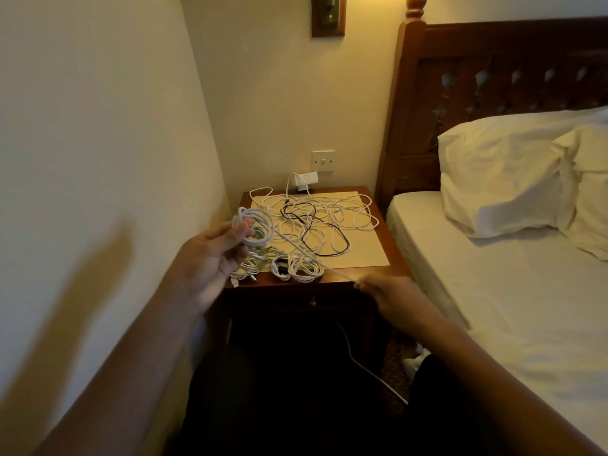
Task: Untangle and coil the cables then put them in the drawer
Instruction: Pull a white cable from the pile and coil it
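My left hand (210, 258) holds a partly wound coil of white cable (255, 227) above the front left corner of the wooden nightstand (396, 255). The same cable runs taut down to my right hand (391, 296), which pinches it in front of the nightstand's edge; its loose end hangs toward the floor. A tangle of white and black cables (316, 222) lies spread over a cream mat on the nightstand top. Several small coiled white cables (297, 268) sit along the front edge. The drawer (312, 299) below, with a small knob, is closed.
A wall runs close along the left. A bed (493, 291) with white sheets and pillows (513, 179) stands right of the nightstand, its carved wooden headboard behind. A wall switch (323, 161) and a white plugged-in adapter (306, 181) sit above the nightstand's back edge.
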The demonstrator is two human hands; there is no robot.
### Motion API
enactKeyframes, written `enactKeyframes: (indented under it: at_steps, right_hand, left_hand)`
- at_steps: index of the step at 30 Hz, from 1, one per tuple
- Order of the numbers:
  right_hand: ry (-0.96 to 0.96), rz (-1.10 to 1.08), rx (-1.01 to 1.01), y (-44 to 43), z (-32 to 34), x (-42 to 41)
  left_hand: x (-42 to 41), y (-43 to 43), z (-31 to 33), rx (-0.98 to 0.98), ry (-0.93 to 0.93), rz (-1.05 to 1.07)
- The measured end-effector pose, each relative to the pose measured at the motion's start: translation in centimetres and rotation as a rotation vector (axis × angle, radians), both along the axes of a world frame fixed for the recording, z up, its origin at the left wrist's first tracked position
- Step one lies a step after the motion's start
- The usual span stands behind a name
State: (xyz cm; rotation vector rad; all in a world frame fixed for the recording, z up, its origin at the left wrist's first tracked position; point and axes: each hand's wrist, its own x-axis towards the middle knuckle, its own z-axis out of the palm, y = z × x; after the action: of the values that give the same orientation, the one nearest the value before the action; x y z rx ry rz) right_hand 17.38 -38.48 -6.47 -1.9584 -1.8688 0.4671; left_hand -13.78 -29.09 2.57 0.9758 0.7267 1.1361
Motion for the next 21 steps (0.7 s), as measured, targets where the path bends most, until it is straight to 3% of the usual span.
enactKeyframes:
  at_steps: [2,4,8,13,17,21]
  right_hand:
    - [-0.175,0.112,-0.072,-0.4,-0.4,-2.7]
    - [-0.214,0.25,-0.13,-1.2,0.7,-5.4]
    - [-0.124,0.446,-0.151,-3.1,4.5,-9.2]
    - [0.105,0.422,-0.017,-4.5,10.7,-9.2]
    - [0.249,0.264,0.253,-3.5,12.6,-7.2]
    - [0.279,0.004,0.459,-0.5,10.7,-4.8]
  left_hand:
    - [1.7,-0.4,0.0,0.008,-0.004,0.065]
    - [3.0,-0.3,-0.2,0.047,0.016,0.121]
    - [4.6,-1.0,-1.3,0.195,0.309,0.182]
    - [4.0,-1.7,-3.1,0.304,0.533,-0.076]
    - [3.5,-2.4,-4.2,0.233,0.452,-0.345]
    - [3.4,-3.8,-5.7,0.067,0.18,-0.553]
